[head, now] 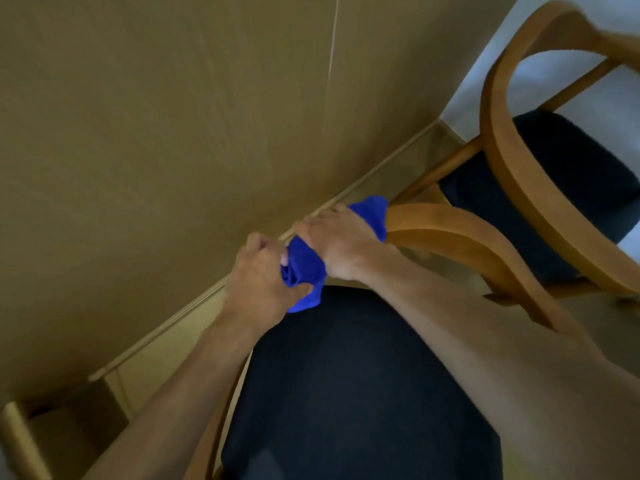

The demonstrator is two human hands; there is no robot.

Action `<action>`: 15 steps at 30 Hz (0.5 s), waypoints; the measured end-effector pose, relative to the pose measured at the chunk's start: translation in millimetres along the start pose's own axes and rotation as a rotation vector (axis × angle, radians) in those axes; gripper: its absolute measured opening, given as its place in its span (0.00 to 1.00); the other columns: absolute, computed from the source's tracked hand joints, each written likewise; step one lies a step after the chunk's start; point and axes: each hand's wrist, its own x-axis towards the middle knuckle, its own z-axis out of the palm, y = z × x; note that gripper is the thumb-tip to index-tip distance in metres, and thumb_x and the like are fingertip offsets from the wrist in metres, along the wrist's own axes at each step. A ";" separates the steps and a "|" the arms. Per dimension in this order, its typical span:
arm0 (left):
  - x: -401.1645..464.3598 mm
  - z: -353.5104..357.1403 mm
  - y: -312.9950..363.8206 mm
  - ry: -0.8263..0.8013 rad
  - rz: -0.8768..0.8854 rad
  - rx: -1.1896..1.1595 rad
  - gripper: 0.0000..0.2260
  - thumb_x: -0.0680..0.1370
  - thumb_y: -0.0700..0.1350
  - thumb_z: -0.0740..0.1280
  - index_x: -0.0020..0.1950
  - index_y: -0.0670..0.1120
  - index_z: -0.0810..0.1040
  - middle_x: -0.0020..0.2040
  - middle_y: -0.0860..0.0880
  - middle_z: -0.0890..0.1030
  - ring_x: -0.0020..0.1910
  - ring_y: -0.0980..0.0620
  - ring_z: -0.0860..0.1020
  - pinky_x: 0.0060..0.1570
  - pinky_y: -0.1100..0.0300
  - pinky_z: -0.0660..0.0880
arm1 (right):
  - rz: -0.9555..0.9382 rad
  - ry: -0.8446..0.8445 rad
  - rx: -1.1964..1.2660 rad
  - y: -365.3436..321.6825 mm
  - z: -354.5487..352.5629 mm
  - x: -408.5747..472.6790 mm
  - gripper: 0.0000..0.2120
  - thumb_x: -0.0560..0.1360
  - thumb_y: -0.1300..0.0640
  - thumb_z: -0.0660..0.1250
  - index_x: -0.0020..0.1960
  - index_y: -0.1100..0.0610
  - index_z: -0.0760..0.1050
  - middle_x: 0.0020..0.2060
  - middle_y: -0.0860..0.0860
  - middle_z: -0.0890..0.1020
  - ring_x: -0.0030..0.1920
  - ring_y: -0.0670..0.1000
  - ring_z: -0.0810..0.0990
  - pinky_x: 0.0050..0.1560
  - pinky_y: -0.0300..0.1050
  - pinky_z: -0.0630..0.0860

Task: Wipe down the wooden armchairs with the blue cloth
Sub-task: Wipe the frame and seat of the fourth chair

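The blue cloth (pixel 306 268) is wrapped over the curved wooden back rail (pixel 450 233) of the nearer armchair, whose dark seat (pixel 353 393) fills the lower middle. My right hand (pixel 337 242) presses the cloth onto the rail from above. My left hand (pixel 261 275) grips the bunched lower end of the cloth just left of it. A second wooden armchair (pixel 512 161) with a dark seat (pixel 561 181) stands at the right; its curved back rail arches toward the top right corner.
A tan wall panel (pixel 173 133) with a thin vertical seam rises close behind the chairs. A pale baseboard strip (pixel 194 303) runs diagonally under it. White wall (pixel 588 95) shows behind the second chair. A tan object (pixel 17 441) sits at the bottom left.
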 end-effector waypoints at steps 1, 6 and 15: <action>-9.2 -0.1 -9.6 0.010 -0.058 -0.054 0.21 0.65 0.50 0.79 0.50 0.47 0.73 0.51 0.51 0.69 0.48 0.51 0.74 0.43 0.61 0.69 | -0.040 -0.004 0.008 -10.1 3.5 7.4 0.15 0.73 0.56 0.69 0.50 0.48 0.64 0.41 0.44 0.69 0.52 0.51 0.75 0.54 0.46 0.64; -20.4 4.5 -19.0 0.077 -0.195 -0.101 0.49 0.60 0.59 0.80 0.73 0.46 0.60 0.68 0.50 0.65 0.67 0.50 0.67 0.60 0.54 0.72 | -0.129 -0.072 -0.024 -5.5 9.0 11.7 0.28 0.67 0.55 0.77 0.62 0.52 0.66 0.49 0.48 0.76 0.50 0.52 0.76 0.51 0.45 0.69; 57.8 25.8 77.2 -0.186 0.075 0.152 0.30 0.63 0.55 0.79 0.58 0.47 0.69 0.53 0.51 0.76 0.51 0.47 0.76 0.48 0.52 0.74 | 0.120 0.072 -0.049 75.2 -8.4 -38.1 0.29 0.63 0.50 0.78 0.58 0.53 0.68 0.49 0.49 0.76 0.54 0.54 0.76 0.51 0.47 0.68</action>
